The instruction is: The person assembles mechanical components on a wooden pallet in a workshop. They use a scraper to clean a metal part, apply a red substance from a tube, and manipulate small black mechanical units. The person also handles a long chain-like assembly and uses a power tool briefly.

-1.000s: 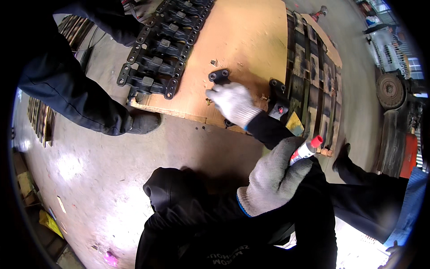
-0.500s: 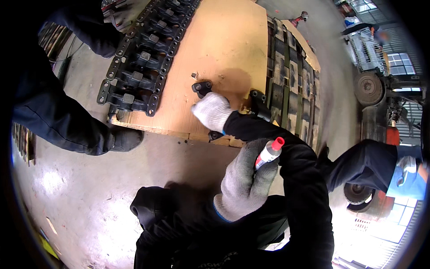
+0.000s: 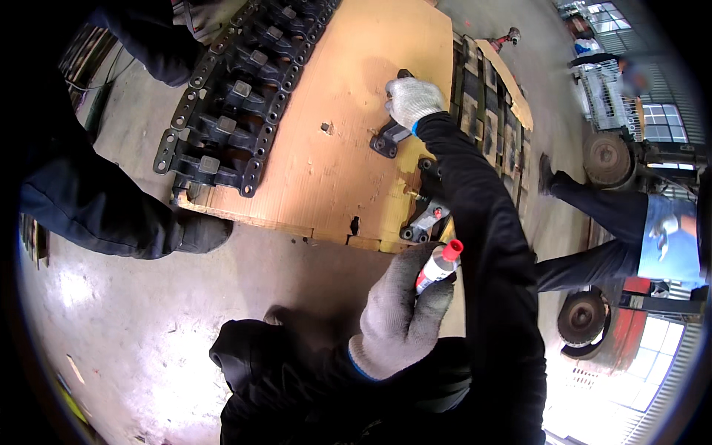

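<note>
My left hand (image 3: 404, 315), in a grey-white knit glove, is closed around a white marker pen (image 3: 436, 268) with a red end pointing up and away from me. My right hand (image 3: 417, 102), also gloved, reaches out over the board and grips a dark metal track link (image 3: 387, 139). One end of that link, with bolt holes, shows below the hand, and a bit of its other end shows above; the glove hides its middle. Nearer to me, beside my right sleeve, another metal link (image 3: 424, 219) lies at the board's edge with a small red mark on it.
A long assembled track chain (image 3: 226, 126) lies along the left of the cardboard-topped board (image 3: 319, 170). Slatted pallet wood (image 3: 489, 96) stands to the right, with a red tool (image 3: 508, 37) beyond. A person's dark-trousered leg (image 3: 104, 200) is at left; another person (image 3: 667, 230) stands at right by a wheeled machine (image 3: 610, 153).
My right hand has moved away from me and to the right with the link. The nearer link with its red mark has come into sight. My left hand still holds the marker pen.
</note>
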Available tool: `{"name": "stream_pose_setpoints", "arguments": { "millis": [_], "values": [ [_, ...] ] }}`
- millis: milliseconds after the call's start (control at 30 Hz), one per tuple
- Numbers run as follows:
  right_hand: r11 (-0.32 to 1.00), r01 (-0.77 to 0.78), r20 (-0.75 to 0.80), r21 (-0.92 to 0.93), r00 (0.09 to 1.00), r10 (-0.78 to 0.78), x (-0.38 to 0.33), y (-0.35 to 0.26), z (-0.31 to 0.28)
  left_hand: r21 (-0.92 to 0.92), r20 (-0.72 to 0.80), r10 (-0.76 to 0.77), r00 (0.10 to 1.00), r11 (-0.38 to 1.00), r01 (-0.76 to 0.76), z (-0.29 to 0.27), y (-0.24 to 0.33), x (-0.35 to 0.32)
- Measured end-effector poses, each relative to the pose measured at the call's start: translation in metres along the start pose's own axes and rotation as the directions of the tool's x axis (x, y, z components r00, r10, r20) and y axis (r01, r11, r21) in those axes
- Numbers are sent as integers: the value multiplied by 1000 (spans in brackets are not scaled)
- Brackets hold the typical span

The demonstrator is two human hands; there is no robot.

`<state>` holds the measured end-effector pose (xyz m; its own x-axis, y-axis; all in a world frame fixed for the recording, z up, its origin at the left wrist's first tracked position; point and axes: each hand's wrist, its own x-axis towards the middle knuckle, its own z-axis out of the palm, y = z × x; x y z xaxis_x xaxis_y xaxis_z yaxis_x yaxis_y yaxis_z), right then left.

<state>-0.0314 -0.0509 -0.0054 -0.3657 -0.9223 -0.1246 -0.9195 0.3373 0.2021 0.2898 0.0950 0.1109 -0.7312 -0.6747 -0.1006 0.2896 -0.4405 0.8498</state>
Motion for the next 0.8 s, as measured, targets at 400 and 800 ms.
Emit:
{"name": "stream_pose_setpoints", "arguments": {
  "millis": [400, 800],
  "values": [
    [936, 80, 36, 342, 995, -98, -75, 35, -9, -73, -33, -20, 999, 997, 18, 14, -11, 7],
    [977, 112, 467, -183, 884, -14, -153, -10, 64, 63, 51, 77, 996, 995, -80, 32, -22, -7]
  ]
}}
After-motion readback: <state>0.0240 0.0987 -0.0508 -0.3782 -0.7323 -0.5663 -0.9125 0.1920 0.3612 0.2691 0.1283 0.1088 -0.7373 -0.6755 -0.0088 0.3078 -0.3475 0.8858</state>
